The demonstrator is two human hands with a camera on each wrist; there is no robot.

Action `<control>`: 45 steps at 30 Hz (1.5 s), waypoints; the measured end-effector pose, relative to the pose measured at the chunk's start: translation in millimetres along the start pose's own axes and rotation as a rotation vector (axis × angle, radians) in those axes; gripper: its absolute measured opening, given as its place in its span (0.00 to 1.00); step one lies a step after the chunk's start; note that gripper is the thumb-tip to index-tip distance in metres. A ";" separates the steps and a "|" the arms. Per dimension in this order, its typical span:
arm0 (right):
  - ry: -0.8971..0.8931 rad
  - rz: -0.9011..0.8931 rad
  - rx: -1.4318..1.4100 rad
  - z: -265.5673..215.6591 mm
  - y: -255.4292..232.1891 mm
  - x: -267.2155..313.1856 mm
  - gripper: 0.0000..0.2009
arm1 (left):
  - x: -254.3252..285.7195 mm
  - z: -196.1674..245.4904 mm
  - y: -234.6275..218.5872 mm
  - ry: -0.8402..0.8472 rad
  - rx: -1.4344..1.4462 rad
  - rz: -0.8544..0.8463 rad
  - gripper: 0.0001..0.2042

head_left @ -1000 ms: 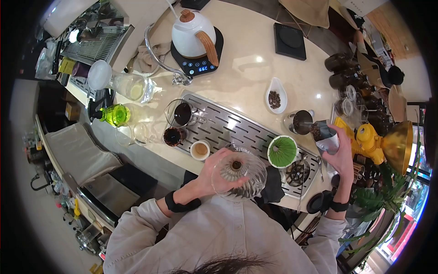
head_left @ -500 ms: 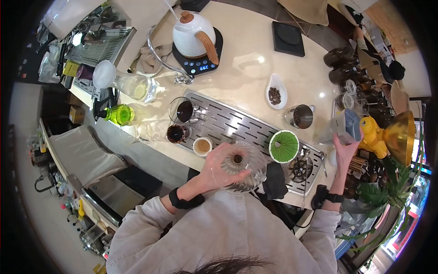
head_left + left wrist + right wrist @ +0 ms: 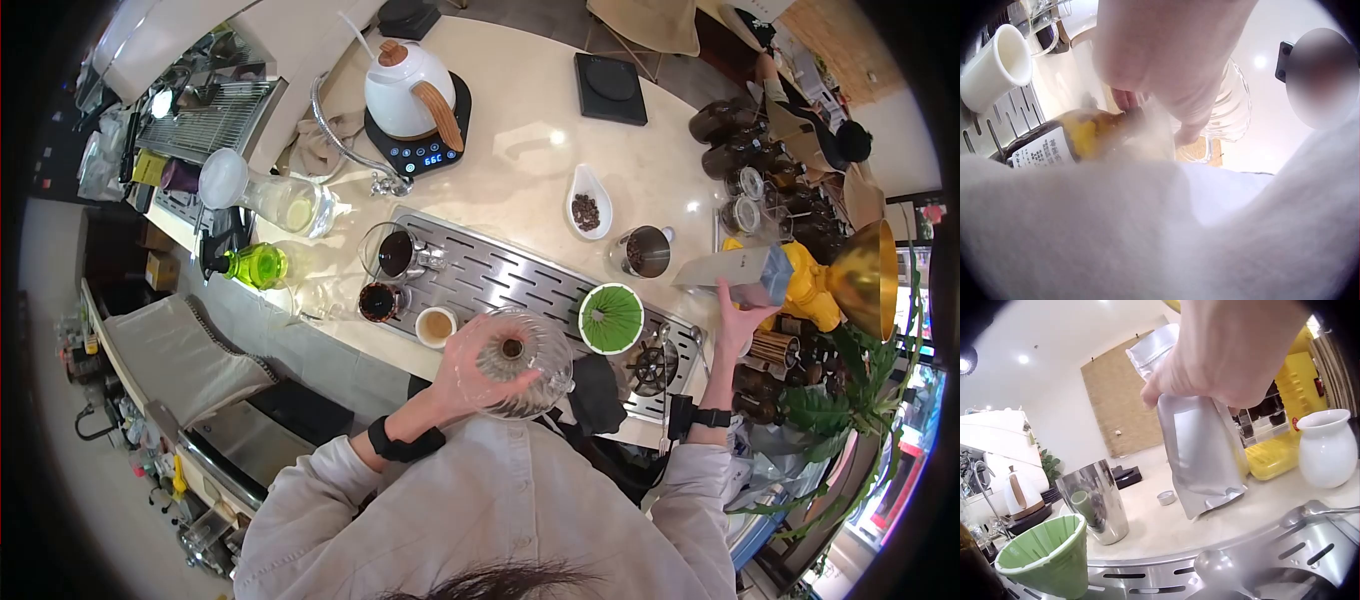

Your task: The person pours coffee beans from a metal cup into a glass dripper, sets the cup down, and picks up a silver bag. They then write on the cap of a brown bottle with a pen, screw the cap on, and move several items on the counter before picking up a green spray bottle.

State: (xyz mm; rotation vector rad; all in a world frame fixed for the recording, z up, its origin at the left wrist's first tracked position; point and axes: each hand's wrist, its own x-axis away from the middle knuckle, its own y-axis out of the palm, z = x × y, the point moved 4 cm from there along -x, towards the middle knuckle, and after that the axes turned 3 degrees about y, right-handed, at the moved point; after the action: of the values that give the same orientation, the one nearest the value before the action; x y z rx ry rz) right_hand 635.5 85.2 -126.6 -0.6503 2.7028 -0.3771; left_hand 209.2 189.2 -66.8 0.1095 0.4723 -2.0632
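My left hand (image 3: 462, 372) holds a clear, swirl-ribbed flared glass (image 3: 535, 385) in front of the chest, its fingers curled round the side. In the left wrist view, an amber bottle (image 3: 1044, 150) with a white label has its neck at the fingers, by the ribbed glass (image 3: 1235, 103). My right hand (image 3: 742, 318) grips a silver foil pouch (image 3: 1200, 450) near its top; the pouch stands upright, its base at the countertop. Left of it is a metal cup (image 3: 645, 252) with dark beans inside. Between the hands, a green ribbed dripper (image 3: 611, 318) rests on the slotted tray.
A white dish of beans (image 3: 587, 205) lies behind the metal tray (image 3: 500, 265). Near the tray's left end are a glass of dark coffee (image 3: 395, 252) and a white cup (image 3: 436, 326). A white kettle (image 3: 405, 90) sits farther back. Yellow equipment (image 3: 810, 290) stands beyond the pouch.
The pouch was tilted with its bean-filled mouth beside the metal cup; my right hand has drawn it away and set it upright. My left hand keeps hold of the ribbed glass.
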 end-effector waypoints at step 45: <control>-0.133 -0.233 0.194 -160.3 65.9 85.0 0.43 | 8.1 -9.8 -2.1 0.013 0.027 -0.030 0.22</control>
State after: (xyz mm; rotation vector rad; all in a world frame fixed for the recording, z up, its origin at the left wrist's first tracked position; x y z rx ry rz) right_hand 477.8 129.4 -24.4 -0.9007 2.4329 -0.6223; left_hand 202.1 187.3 -77.3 0.1323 0.4566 -2.0999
